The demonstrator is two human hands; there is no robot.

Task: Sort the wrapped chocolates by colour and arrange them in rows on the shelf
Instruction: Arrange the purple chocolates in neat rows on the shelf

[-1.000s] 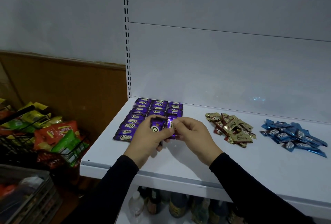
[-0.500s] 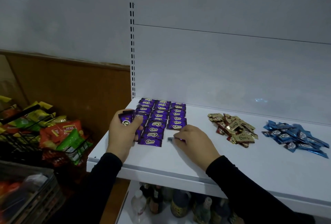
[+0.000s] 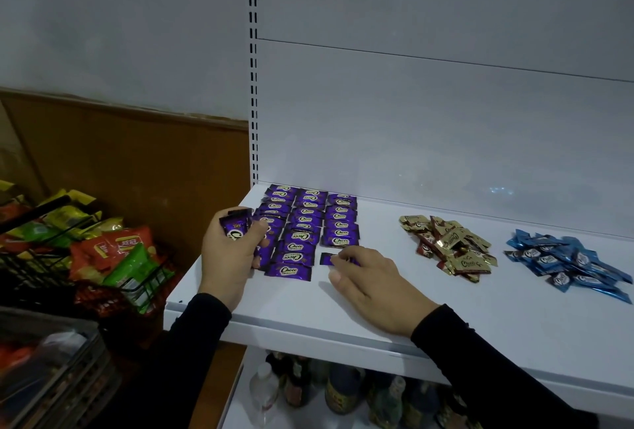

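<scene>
Three rows of purple chocolates (image 3: 308, 223) lie on the white shelf (image 3: 446, 319) in the head view, running back from the hands toward the rear panel. The left hand (image 3: 228, 253) grips a small bunch of purple chocolates (image 3: 236, 228), fingers curled round them with the thumb across the front; the left row lies just to its right, partly hidden behind its fingers. The right hand (image 3: 370, 277) rests palm down on the shelf, its fingertips pinching a single purple chocolate (image 3: 327, 259) against the surface, just in front of the nearest sweet of the right row and just right of the middle row's nearest one. Well to the right of that hand sits a loose heap of gold chocolates (image 3: 449, 247), and further right a heap of blue chocolates (image 3: 569, 264). Left of the left hand, off the shelf, wire baskets hold snack packets (image 3: 113, 253). Below both hands, bottles (image 3: 339, 391) stand on a lower level.
</scene>
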